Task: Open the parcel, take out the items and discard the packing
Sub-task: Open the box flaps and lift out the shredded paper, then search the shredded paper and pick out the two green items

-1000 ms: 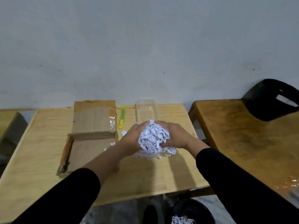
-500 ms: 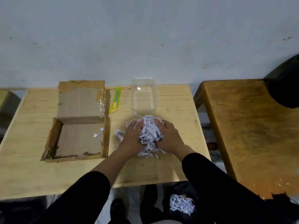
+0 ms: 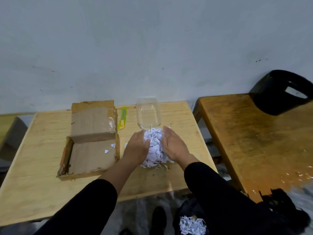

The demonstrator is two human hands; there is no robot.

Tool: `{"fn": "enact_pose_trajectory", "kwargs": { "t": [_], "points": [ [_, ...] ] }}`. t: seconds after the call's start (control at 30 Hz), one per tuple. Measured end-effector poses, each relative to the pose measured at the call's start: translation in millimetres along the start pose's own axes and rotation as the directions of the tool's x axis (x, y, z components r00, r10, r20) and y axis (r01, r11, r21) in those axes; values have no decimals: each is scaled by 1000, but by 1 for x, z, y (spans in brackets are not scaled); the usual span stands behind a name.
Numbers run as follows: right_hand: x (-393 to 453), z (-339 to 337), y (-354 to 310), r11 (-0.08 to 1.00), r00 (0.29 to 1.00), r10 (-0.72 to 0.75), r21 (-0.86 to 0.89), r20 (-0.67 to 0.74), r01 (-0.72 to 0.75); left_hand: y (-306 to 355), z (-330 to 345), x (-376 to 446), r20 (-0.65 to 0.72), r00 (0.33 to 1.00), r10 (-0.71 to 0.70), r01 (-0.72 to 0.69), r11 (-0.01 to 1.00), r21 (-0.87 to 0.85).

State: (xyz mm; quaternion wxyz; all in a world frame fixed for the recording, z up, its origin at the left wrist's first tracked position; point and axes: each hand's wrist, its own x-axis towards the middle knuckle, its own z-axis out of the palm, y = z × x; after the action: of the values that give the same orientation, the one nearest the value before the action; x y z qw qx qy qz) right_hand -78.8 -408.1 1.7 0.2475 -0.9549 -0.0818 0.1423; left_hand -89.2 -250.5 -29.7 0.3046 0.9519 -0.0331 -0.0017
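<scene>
Loosely heaped, the white shredded paper (image 3: 155, 150), flecked with dark print, sits mid-desk (image 3: 42, 184) beside the opened cardboard box (image 3: 91, 155). The left hand (image 3: 137, 147) and right hand (image 3: 175, 147) press its sides, each grip open-palmed.

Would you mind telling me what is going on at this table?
A person is clearing packing from a parcel. The left hand and right hand press in on either side of a pile of shredded paper on the wooden table. The cardboard box lies open beside it, only a few shreds inside. A clear container and a utility knife lie farther back, and a bin below the table holds more shreds.
</scene>
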Motion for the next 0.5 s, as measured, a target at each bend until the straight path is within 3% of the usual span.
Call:
{"fn": "enact_pose_trajectory", "kwargs": {
  "t": [0.07,0.13,0.2,0.43,0.5],
  "points": [
    [-5,2,-10,1000,1000,-8,-16,-24,7,-1,-7,-8,-39,999,-29,29,1000,2],
    [-9,7,-21,1000,999,-23,-23,-35,22,-6,-10,-17,-3,992,-130,130,991,-34],
    [-13,14,-30,999,999,-36,-13,-35,35,-15,-12,-26,18,991,-134,134,991,-18],
    [-11,47,-65,992,992,-122,-42,-3,122,-82,-29,-62,17,992,-126,118,963,242],
    [-7,61,-76,985,986,-165,-41,4,165,-103,-39,-75,-34,976,-213,214,936,278]
  ]
}}
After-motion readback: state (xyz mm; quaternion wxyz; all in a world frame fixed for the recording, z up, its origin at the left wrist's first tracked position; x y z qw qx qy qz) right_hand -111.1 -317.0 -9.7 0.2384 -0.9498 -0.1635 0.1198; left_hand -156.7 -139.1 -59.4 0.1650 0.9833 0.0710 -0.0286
